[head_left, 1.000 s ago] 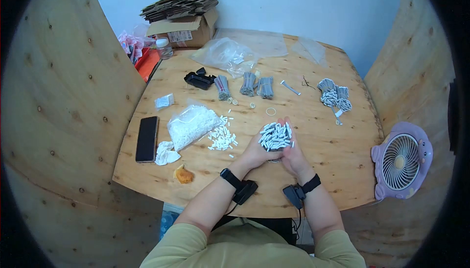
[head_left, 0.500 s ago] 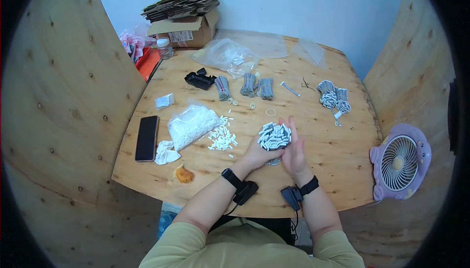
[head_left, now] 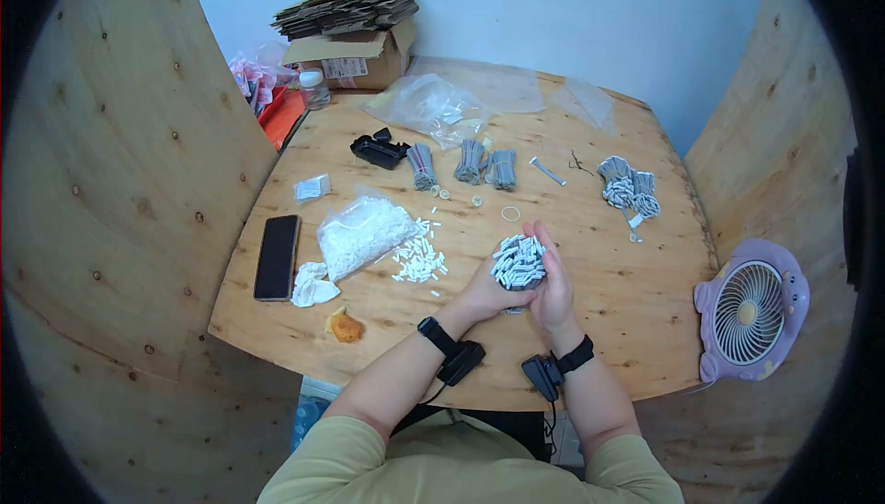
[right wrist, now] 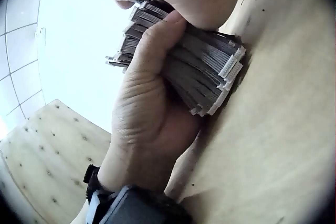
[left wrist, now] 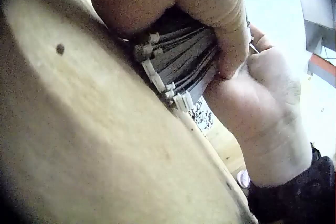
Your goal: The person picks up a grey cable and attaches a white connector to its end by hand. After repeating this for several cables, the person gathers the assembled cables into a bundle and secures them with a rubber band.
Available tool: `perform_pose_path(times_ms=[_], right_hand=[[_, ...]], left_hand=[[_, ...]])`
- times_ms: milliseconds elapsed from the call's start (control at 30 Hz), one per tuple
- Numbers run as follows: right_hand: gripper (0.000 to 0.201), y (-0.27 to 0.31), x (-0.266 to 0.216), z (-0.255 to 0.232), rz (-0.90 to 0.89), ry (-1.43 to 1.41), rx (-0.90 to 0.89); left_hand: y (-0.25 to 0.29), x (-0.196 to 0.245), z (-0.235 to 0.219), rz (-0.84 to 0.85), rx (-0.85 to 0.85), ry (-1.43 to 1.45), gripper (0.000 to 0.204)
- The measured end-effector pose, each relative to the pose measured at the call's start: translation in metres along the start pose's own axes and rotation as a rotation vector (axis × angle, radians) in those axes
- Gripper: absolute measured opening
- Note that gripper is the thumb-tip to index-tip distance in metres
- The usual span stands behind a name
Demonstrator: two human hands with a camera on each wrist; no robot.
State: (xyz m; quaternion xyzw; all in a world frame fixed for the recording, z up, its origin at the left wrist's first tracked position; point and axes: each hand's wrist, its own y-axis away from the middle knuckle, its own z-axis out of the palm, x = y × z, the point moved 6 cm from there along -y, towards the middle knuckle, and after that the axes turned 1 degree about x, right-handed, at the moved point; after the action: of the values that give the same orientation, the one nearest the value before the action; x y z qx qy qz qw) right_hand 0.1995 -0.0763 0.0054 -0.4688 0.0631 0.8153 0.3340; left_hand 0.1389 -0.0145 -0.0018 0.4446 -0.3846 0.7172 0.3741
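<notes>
Grey cable bundle (head_left: 519, 261), white connector ends, upright

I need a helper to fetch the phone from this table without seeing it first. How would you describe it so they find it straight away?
Start at the wooden table and go to its left edge as the seated person sees it. The phone lies flat there, just left of the clear bag of white pieces and above a crumpled white tissue. It is the only flat, dark, glossy rectangle on that side.

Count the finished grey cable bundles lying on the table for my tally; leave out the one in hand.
5: three in a row behind the rubber band, two far right. More may be hidden.
</notes>
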Motion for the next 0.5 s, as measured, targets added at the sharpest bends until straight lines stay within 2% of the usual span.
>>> perform_pose_path(times_ms=[167,267,367,500], right_hand=[[0.043,0.0006,-0.0022,0.0017,-0.007,-0.001,-0.018],[0.04,-0.0026,-0.0009,-0.006,0.081,-0.045,0.015],[0.035,-0.0021,-0.0065,-0.0071,0.042,0.192,0.126],[0.03,-0.0023,-0.0075,-0.0062,0.038,0.141,0.144]], left_hand=[[-0.001,-0.0052,-0.0028,-0.02,-0.024,-0.063,0.051],[-0.0009,-0.0025,-0.0009,0.006,-0.04,-0.09,0.052],[-0.0002,-0.0034,0.0023,-0.015,-0.07,-0.089,0.053],[0.0,-0.0103,0.002,-0.006,-0.066,-0.067,0.055]])
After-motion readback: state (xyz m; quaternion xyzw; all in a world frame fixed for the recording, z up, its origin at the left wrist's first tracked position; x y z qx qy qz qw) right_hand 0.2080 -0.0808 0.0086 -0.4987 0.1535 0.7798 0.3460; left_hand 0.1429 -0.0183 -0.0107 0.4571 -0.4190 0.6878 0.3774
